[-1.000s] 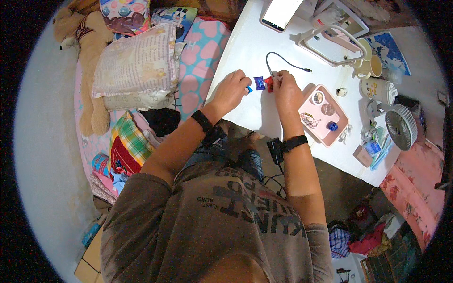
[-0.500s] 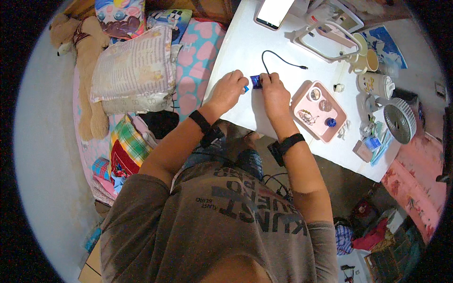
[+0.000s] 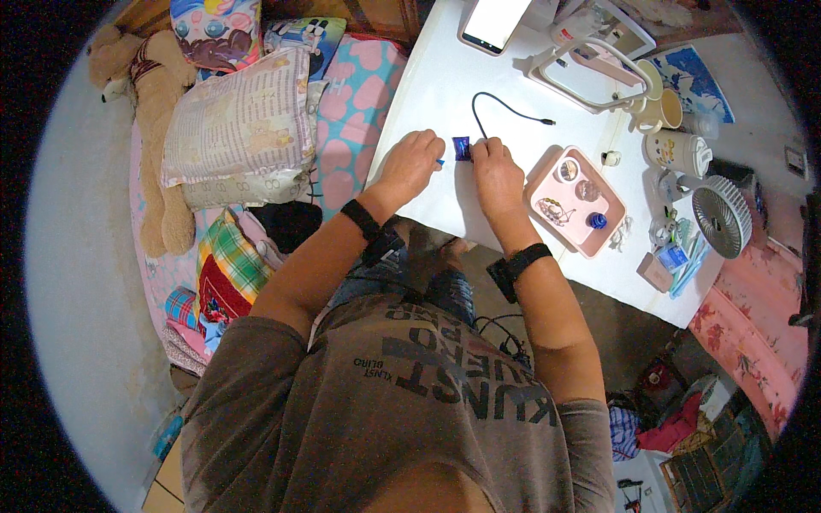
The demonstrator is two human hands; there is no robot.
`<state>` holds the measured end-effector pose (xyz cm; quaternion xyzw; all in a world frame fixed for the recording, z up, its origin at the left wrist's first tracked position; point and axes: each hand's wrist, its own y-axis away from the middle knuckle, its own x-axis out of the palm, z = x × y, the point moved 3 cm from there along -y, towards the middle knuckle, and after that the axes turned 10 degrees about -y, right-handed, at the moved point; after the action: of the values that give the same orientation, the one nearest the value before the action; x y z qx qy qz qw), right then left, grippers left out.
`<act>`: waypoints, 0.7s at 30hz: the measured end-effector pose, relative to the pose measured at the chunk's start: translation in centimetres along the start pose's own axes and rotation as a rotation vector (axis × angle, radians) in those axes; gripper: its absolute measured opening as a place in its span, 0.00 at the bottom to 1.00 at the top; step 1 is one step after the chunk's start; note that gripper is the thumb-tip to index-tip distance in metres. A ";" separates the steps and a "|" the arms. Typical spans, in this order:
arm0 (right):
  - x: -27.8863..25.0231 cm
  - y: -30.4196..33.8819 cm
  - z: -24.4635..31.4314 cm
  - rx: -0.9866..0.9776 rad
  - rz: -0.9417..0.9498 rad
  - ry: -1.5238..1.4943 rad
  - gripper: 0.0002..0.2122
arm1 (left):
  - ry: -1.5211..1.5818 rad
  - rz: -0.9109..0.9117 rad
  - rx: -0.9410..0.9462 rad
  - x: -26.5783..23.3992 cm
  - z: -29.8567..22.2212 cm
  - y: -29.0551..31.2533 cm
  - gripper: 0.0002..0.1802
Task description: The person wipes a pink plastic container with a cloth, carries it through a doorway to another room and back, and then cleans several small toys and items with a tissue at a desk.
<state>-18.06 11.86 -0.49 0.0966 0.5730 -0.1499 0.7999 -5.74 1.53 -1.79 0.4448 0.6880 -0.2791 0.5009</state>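
Note:
My left hand (image 3: 414, 161) is closed over the white table's near left edge, with a small bright blue piece (image 3: 440, 162) poking out at its fingertips. What kind of thing that piece is does not show. Just across a gap, my right hand (image 3: 499, 171) has its fingers pinched at the side of a small shiny dark blue packet (image 3: 462, 148). A thin black cable (image 3: 505, 103) curves over the table, one end running down to the right fingertips; whether they touch it I cannot tell. A black band circles each wrist.
A pink tray (image 3: 581, 236) with small round containers and jewellery lies right of my right hand. Farther back are a phone (image 3: 489, 26), a framed mirror (image 3: 599, 81) and mugs (image 3: 665, 111). A small fan (image 3: 721, 218) stands far right; a bed with pillows (image 3: 239, 120) is at left.
My left hand and its blue piece have drawn slightly left, away from the packet. The right hand and the packet have barely shifted.

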 end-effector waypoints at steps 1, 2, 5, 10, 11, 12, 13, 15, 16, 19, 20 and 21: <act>-0.1 0.0 0.0 0.011 0.006 -0.017 0.07 | -0.034 0.041 -0.002 0.1 0.0 0.1 0.10; -0.2 -0.1 0.1 0.021 0.012 -0.033 0.07 | -0.034 0.041 -0.002 0.2 0.1 0.2 0.10; -0.9 -0.3 0.0 0.112 0.000 -0.147 0.08 | 0.016 0.025 0.003 0.3 0.2 0.7 0.09; -1.3 -0.8 0.8 0.192 -0.169 -0.413 0.12 | 0.683 0.058 -0.388 1.3 1.7 1.4 0.09; -1.4 -0.9 0.9 0.195 -0.194 -0.422 0.13 | 0.691 0.067 -0.370 1.3 1.7 1.2 0.09; -1.0 -1.0 1.3 0.204 -0.142 -0.445 0.11 | 1.030 0.099 -0.549 1.6 2.0 1.5 0.09; 0.9 -1.0 0.6 0.121 -0.197 -0.382 0.09 | 1.372 0.151 -0.715 1.9 1.4 1.4 0.09; 2.5 -1.2 1.0 0.058 -0.156 -0.384 0.06 | 1.448 0.107 -0.756 1.7 1.3 1.7 0.10; 2.4 -1.1 1.6 0.023 -0.232 -0.433 0.05 | 1.459 0.090 -0.722 1.7 1.5 2.2 0.11; 2.1 -1.2 2.1 0.026 -0.149 -0.503 0.05 | 1.539 0.077 -0.585 2.2 2.0 3.2 0.13; 2.0 -1.0 1.6 0.048 -0.161 -0.485 0.05 | 1.573 0.058 -0.647 1.6 1.2 2.8 0.12; 1.9 -0.7 1.0 0.100 -0.188 -0.552 0.06 | 1.603 0.038 -0.712 1.4 0.5 2.3 0.11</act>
<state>-16.84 10.58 -1.94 0.0380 0.3319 -0.2720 0.9025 -3.56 2.59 -3.12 0.3356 0.8715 0.3570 -0.0197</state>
